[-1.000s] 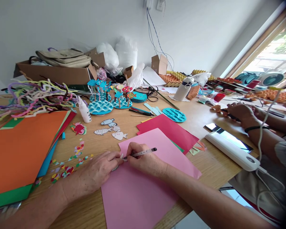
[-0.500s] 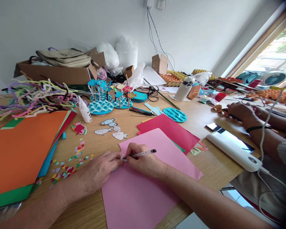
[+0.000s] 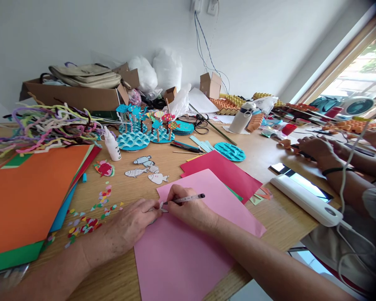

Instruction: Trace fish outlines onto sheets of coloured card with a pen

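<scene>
A pen is gripped in my right hand, its tip at a small white paper cutout on a pink sheet. My left hand lies flat at the sheet's left edge, fingertips pressing the cutout, much of which is hidden under them. Beyond my hands several drawn paper fish lie on the wooden table. A red sheet sits partly under the pink one.
Colored sheets, confetti pieces and a glue bottle are on the left. Blue wave-shaped crafts stand behind. At right are a white device and another person's hands.
The pen and my right fingers have shifted very slightly at the cutout. My left hand has stayed in place.
</scene>
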Available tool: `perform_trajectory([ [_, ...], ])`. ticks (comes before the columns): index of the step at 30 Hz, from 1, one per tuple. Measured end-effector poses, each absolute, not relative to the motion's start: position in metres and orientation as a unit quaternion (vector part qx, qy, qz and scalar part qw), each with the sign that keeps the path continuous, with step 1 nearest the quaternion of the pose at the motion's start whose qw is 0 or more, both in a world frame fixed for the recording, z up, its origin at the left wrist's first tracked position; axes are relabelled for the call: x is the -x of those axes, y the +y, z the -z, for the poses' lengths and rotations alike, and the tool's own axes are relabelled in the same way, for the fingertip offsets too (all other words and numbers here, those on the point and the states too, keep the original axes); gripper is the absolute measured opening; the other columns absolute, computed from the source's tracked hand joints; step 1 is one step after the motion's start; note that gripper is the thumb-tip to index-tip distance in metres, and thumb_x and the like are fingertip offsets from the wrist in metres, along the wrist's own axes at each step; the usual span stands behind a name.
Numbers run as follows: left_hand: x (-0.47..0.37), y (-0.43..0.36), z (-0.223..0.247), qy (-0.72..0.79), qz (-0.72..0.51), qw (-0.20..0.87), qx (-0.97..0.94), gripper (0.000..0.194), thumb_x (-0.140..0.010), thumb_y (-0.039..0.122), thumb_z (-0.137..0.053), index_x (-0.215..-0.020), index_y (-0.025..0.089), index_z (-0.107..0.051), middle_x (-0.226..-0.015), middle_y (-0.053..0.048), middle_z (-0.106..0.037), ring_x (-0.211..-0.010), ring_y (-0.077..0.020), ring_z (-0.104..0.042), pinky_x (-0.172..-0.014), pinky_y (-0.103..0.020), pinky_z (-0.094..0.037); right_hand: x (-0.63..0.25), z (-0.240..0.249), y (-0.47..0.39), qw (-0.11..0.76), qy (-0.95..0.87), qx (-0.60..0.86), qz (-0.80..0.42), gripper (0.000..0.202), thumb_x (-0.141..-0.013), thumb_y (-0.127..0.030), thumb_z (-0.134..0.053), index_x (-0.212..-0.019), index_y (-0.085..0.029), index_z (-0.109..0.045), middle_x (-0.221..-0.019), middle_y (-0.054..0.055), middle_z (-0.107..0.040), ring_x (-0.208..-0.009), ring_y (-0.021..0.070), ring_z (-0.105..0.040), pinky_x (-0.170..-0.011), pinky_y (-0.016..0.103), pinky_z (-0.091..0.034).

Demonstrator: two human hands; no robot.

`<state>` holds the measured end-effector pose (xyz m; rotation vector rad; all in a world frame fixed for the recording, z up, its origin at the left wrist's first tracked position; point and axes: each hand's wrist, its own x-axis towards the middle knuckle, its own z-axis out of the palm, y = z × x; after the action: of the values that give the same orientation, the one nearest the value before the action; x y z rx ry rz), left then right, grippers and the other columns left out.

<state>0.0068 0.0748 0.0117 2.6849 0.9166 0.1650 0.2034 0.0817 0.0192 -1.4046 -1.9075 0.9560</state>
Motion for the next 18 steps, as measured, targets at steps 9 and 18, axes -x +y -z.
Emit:
perform_trajectory([
  [9, -0.0078, 0.0764, -0.0127, 0.299, -0.082, 0.152, -0.939, 0.047, -0.081, -0.002, -0.036, -0.116, 0.021, -0.056, -0.121, -0.004, -0.054, -0.105, -0.02, -0.05, -0.09, -0.033, -0.045, -0.2037, -0.0178, 0.0843, 0.3, -0.706, 0.529, -0.363, 0.01, -0.066, -0.011, -0.052, -0.063, -0.02, -0.047, -0.055, -0.006, -0.051, -0.049, 0.0078, -0.043, -0.043, 0.017, -0.031],
  [18, -0.0048, 0.0766, -0.0114, 0.295, -0.076, 0.158, -0.939, 0.047, -0.082, 0.0, -0.036, -0.119, 0.023, -0.054, -0.127, -0.003, -0.051, -0.109, -0.0194, -0.049, -0.092, -0.033, -0.043, -0.2014, -0.0227, 0.0847, 0.303, -0.705, 0.527, -0.365, 0.014, -0.066, -0.007, -0.05, -0.063, -0.02, -0.045, -0.055, -0.007, -0.051, -0.048, 0.0069, -0.043, -0.043, 0.016, -0.031],
])
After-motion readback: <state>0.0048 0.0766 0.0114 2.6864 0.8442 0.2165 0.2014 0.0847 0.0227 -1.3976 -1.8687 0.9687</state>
